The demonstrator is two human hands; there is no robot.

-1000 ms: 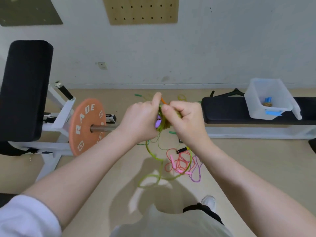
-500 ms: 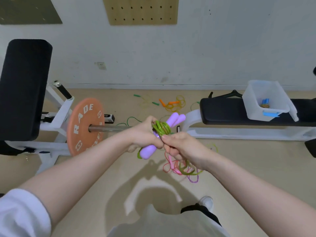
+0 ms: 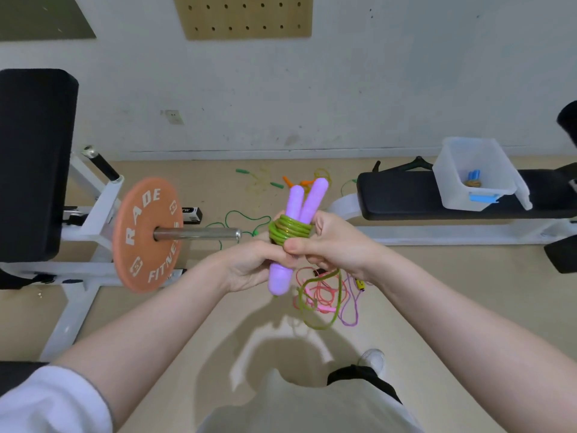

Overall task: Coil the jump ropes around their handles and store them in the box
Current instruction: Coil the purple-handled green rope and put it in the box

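Head view: left hand [image 3: 246, 264] grips the purple handles [image 3: 304, 201] low, keeping the pair together as a spool. Right hand [image 3: 331, 242] pinches the green rope [image 3: 290, 232] at the coil, thumb pressing the wraps so they likely can't slip. Loose tail hangs at 5 o'clock. Box [image 3: 449, 182] sits at 2 o'clock on the bench [image 3: 402, 195].

Single view, head-worn, wide-angle. Looks forward and down from standing height. Both forearms enter from the lower corners and meet at frame centre, close to the lens. Floor fills the middle band; wall [image 3: 374, 89] across the top; bench [image 3: 406, 198] at right edge. Straight lines bow near the edges. No second view.
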